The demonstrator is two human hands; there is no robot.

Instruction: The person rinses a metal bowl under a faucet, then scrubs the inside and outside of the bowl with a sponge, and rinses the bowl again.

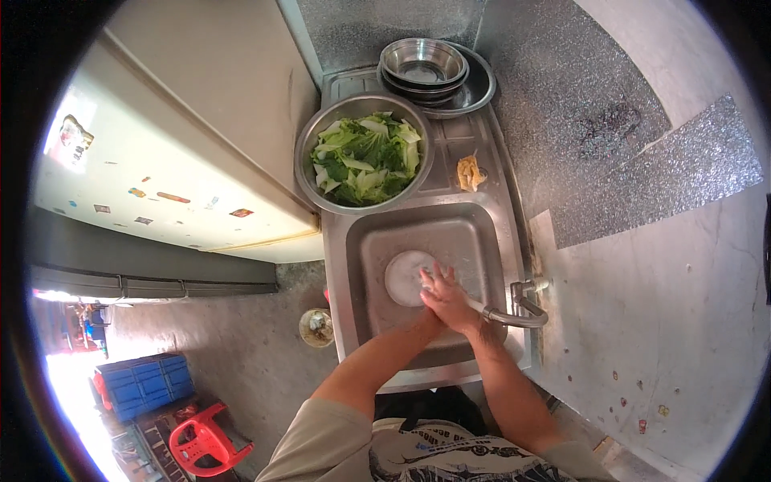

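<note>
Over the stainless steel sink basin, my two hands press together by the spout of a curved metal tap. My right hand lies on top, its fingers spread, and I see nothing held in it. Most of my left hand is hidden beneath; only the wrist side shows plainly. Below the fingertips, on the basin floor, is a round white dish or patch of whitish water; I cannot tell which. A large steel bowl of cut green leafy vegetables stands beyond the basin, on the sink's left edge.
Stacked steel bowls rest in a wider steel basin on the far drainboard. A crumpled yellowish cloth or bag lies nearer. Left are a refrigerator, a small bucket, blue crates and a red plastic chair.
</note>
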